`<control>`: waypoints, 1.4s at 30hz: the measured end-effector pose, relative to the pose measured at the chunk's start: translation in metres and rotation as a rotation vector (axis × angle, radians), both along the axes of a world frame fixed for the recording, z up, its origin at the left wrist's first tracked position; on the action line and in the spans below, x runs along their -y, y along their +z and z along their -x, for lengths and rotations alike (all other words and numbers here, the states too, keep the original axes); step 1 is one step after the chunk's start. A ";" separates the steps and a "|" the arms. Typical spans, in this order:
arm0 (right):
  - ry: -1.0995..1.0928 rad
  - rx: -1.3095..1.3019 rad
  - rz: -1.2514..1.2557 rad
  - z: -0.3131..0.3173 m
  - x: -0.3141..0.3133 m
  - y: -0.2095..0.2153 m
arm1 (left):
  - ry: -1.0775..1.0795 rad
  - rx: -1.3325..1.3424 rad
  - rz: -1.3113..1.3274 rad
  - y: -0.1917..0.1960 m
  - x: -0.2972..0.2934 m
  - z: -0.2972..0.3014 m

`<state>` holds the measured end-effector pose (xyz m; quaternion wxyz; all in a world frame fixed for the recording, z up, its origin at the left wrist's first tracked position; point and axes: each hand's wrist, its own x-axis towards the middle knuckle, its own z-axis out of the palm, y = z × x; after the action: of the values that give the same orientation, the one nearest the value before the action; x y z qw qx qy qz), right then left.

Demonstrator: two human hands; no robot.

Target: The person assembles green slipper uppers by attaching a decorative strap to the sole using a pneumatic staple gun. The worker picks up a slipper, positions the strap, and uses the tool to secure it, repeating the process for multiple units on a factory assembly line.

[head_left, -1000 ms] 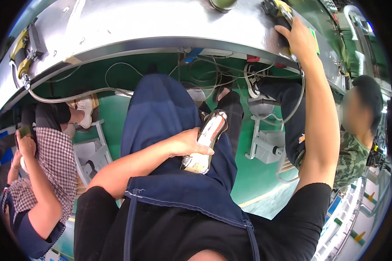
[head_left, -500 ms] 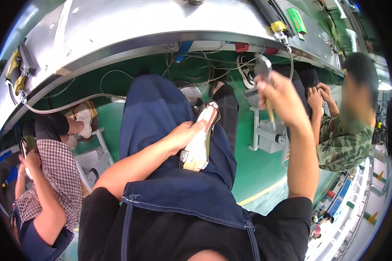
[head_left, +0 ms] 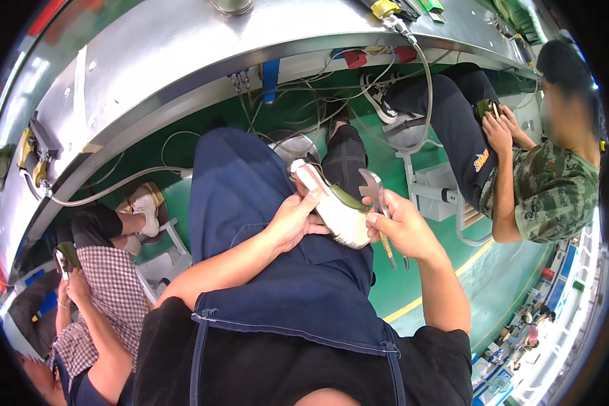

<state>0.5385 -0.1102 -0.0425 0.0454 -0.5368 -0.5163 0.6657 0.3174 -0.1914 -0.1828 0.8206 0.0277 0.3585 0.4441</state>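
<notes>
A shoe upper on a last (head_left: 342, 218) lies bottom up over my lap, white underneath with a reddish strip toward the toe and an olive-green side. My left hand (head_left: 296, 220) is closed on its left side, thumb on the white bottom. Metal lasting pliers (head_left: 372, 188) stand upright in my right hand (head_left: 402, 227), head above the fist and slim handles, one yellowish, poking out below. The fingers of this hand are close against the shoe's right side near the heel; whether they touch it I cannot tell.
A metal workbench (head_left: 162, 64) curves across the front, with yellow-and-black tools (head_left: 386, 10) on it. Hoses and cables (head_left: 311, 88) hang beneath. Seated co-workers, one in camouflage (head_left: 555, 193) at right and one in a checked apron (head_left: 111, 277) at left, handle shoe pieces.
My right hand has come down from its raised place beside the shoe, bringing the pliers to the heel end. The shoe has turned, its heel now pointing right.
</notes>
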 end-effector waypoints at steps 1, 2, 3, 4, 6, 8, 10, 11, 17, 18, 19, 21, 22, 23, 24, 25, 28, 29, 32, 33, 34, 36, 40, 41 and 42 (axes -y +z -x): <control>0.025 0.023 -0.041 0.001 0.002 -0.001 | -0.033 -0.012 -0.017 -0.004 -0.004 -0.001; 0.074 0.059 -0.090 0.002 0.002 -0.002 | -0.069 -0.022 -0.034 -0.004 -0.007 -0.001; 0.123 0.095 -0.140 0.004 0.001 -0.003 | -0.081 -0.020 -0.011 0.002 -0.013 0.001; 0.172 0.132 -0.189 0.006 -0.001 -0.004 | -0.023 -0.300 -0.050 -0.003 -0.011 -0.001; 0.244 0.243 -0.352 0.005 -0.009 -0.012 | 0.098 -0.855 -0.141 -0.027 -0.010 -0.009; 0.229 0.281 -0.483 -0.004 -0.019 -0.026 | 0.095 -1.145 -0.290 0.008 -0.021 0.003; 0.208 0.299 -0.533 -0.005 -0.029 -0.030 | -0.094 -1.482 -0.796 0.014 -0.036 0.029; 0.210 0.297 -0.585 -0.005 -0.038 -0.031 | -0.187 -1.408 -0.846 0.018 -0.047 0.030; 0.193 0.296 -0.622 0.000 -0.051 -0.029 | -0.356 -1.212 -0.745 0.021 -0.071 0.016; 0.182 0.277 -0.579 -0.001 -0.046 -0.029 | -0.367 -1.205 -0.745 0.020 -0.071 0.015; 0.170 0.257 -0.536 -0.002 -0.041 -0.029 | -0.378 -1.198 -0.745 0.021 -0.072 0.015; 0.082 0.148 -0.289 -0.003 -0.032 -0.022 | -0.403 -1.169 -0.706 0.025 -0.074 0.014; 0.038 0.093 -0.166 -0.004 -0.027 -0.019 | -0.398 -1.171 -0.701 0.025 -0.074 0.013; 0.012 0.023 -0.103 -0.006 -0.020 -0.027 | -0.393 -1.169 -0.702 0.025 -0.073 0.012; 0.005 -0.003 -0.064 -0.006 -0.015 -0.031 | -0.387 -1.168 -0.702 0.026 -0.073 0.012; -0.001 -0.029 -0.026 -0.006 -0.010 -0.034 | -0.393 -1.167 -0.709 0.025 -0.073 0.013; 0.012 -0.094 0.088 -0.007 -0.010 -0.042 | -0.402 -1.171 -0.720 0.025 -0.074 0.011; 0.010 -0.104 0.106 -0.005 -0.010 -0.044 | -0.403 -1.170 -0.722 0.025 -0.074 0.011; 0.022 -0.132 0.142 0.000 -0.014 -0.044 | -0.403 -1.162 -0.724 0.025 -0.075 0.012; 0.030 -0.141 0.151 0.001 -0.016 -0.043 | -0.402 -1.158 -0.723 0.025 -0.075 0.012; 0.040 -0.139 0.141 0.003 -0.018 -0.044 | -0.404 -1.169 -0.729 0.025 -0.075 0.012; 0.055 -0.128 0.116 0.006 -0.022 -0.043 | -0.407 -1.185 -0.747 0.024 -0.077 0.012; 0.136 0.036 0.128 0.010 -0.030 -0.034 | -0.390 -1.195 -0.769 0.023 -0.075 0.011; 0.168 0.105 0.122 0.012 -0.033 -0.027 | -0.390 -1.206 -0.772 0.022 -0.074 0.009; 0.194 0.172 0.123 0.014 -0.033 -0.022 | -0.398 -1.213 -0.772 0.020 -0.073 0.008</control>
<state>0.5245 -0.0774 -0.0650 -0.0964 -0.5411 -0.5261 0.6489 0.3095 -0.1184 -0.1624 0.4754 0.6184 0.5554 0.2883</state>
